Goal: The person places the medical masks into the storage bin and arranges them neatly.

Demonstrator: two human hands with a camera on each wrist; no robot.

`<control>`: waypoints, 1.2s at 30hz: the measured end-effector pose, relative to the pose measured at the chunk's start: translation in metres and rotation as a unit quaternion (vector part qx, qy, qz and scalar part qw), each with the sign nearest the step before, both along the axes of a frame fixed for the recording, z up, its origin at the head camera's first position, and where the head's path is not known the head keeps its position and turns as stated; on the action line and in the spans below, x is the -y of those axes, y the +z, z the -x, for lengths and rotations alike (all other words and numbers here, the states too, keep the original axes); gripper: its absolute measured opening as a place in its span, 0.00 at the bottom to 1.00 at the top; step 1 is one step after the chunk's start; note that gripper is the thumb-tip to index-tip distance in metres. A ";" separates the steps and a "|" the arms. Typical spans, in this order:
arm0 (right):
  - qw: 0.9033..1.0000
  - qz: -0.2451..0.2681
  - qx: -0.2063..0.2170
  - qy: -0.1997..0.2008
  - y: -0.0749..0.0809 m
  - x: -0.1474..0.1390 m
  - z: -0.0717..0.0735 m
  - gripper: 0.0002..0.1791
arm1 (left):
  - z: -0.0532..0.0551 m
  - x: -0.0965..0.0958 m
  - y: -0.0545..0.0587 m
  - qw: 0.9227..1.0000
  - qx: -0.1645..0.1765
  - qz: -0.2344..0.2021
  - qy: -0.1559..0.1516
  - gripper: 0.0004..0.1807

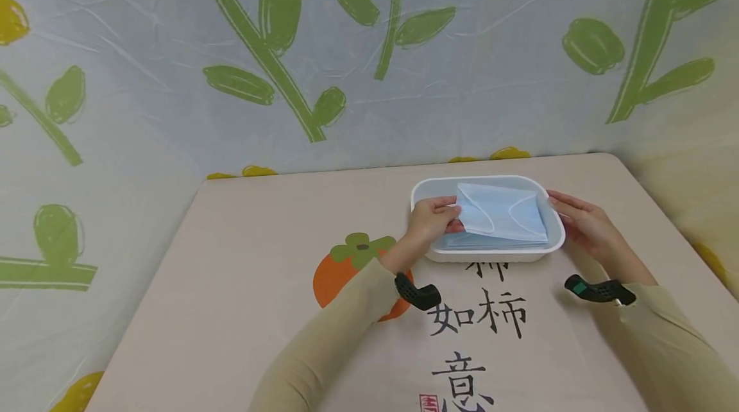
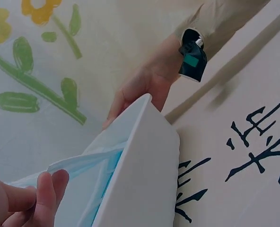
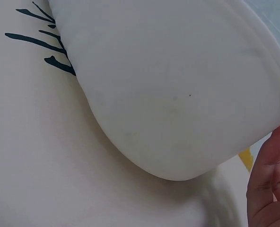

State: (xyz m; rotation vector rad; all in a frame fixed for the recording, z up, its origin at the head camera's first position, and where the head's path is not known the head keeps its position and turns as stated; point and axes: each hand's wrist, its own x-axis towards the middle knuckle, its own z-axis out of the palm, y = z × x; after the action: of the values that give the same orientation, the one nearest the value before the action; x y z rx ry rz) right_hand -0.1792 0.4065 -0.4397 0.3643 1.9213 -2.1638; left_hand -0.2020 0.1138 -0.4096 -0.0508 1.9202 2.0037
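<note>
A light blue face mask with white ear loops lies slightly lifted at its left end, over more masks in a white plastic tub. My left hand pinches the mask's left edge between thumb and fingers; in the left wrist view, the left hand grips that edge above the tub. At the tub's right end, my right hand holds the rim with its fingertips. The right wrist view shows the tub's outer wall and part of the right hand against the rim.
The tub stands near the back right of a pale table printed with an orange persimmon and dark characters. A flower-patterned curtain hangs behind. Dark bands circle both wrists.
</note>
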 end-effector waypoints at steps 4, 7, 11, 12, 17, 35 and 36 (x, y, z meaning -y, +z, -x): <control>1.000 -0.002 0.003 -0.004 -0.001 0.000 0.001 0.09 | -0.001 0.000 0.003 0.998 -0.050 0.046 0.004 0.15; 1.000 -0.001 0.002 -0.007 -0.002 0.001 0.002 0.09 | -0.001 0.002 0.004 0.994 -0.076 0.076 0.011 0.15; 1.000 -0.007 0.002 -0.006 -0.003 0.002 0.002 0.13 | 0.000 0.007 0.003 0.988 -0.090 0.127 0.012 0.14; 1.000 -0.009 0.001 -0.006 -0.003 0.003 0.002 0.15 | 0.000 0.008 0.003 0.985 -0.091 0.144 0.005 0.14; 1.000 -0.015 -0.005 -0.003 -0.004 0.004 -0.001 0.19 | 0.002 0.012 0.003 0.973 -0.090 0.209 -0.043 0.18; 0.997 -0.066 -0.014 0.020 0.001 -0.001 -0.004 0.14 | -0.003 0.040 0.007 0.966 -0.166 0.193 -0.037 0.19; 0.995 -0.099 -0.018 0.023 0.001 -0.002 -0.004 0.15 | -0.003 0.044 0.005 0.962 -0.196 0.191 -0.025 0.18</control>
State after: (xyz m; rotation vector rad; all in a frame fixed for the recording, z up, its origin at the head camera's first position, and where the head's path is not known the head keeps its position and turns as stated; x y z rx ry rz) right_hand -0.1749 0.4082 -0.4384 0.3119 2.1482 -1.9704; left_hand -0.1987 0.0700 -0.4049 0.3157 2.5040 1.6740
